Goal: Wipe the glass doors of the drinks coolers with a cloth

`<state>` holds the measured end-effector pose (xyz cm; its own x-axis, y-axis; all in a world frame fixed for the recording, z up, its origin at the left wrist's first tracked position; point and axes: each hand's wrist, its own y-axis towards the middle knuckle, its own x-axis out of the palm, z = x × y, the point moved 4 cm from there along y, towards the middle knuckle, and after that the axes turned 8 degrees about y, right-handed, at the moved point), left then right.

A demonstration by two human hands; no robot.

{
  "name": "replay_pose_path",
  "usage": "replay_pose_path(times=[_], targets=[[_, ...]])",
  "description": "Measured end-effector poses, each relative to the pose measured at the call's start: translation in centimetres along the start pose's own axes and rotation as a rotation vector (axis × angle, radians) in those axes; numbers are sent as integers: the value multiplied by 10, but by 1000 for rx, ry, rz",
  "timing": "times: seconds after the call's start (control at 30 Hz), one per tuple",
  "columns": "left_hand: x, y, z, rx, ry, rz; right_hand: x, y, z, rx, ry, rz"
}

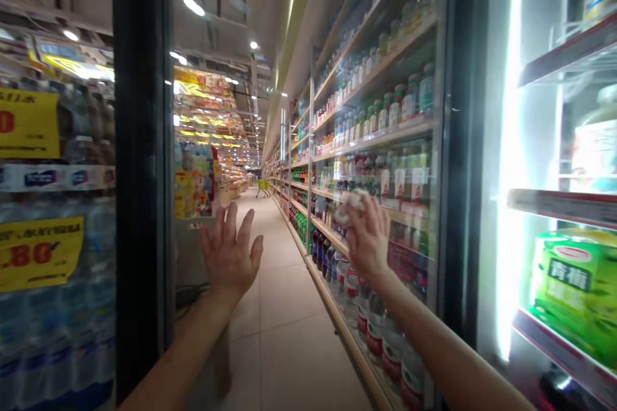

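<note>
A glass door with a black frame [142,160] stands in front of me, and a store aisle shows through its pane. My left hand [231,253] is raised at the left part of the glass, palm forward, fingers spread, holding nothing. Further right, my right hand [369,234] is closed around a crumpled white cloth [351,207] at the pane. Whether the left palm touches the glass I cannot tell.
At the right is a lit cooler with shelves [563,205] and a green package [573,295]. Bottled drinks stand at the left under yellow price signs [41,253]. Beyond the glass are long drink shelves and a green cart [263,187].
</note>
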<state>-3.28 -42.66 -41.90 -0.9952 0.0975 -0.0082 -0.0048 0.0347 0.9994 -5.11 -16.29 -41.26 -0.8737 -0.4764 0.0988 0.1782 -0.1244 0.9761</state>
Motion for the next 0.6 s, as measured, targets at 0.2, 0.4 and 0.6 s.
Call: replay_pose_path(times=[0.2, 0.4, 0.6], targets=[[-4, 1, 0, 5, -18, -7, -7, 1, 13, 18, 0, -28], [-13, 0, 2, 67, 66, 59, -16, 19, 71, 451, -3, 333], [-24, -1, 4, 80, 69, 77, 6, 8, -36, -163, 90, -81]])
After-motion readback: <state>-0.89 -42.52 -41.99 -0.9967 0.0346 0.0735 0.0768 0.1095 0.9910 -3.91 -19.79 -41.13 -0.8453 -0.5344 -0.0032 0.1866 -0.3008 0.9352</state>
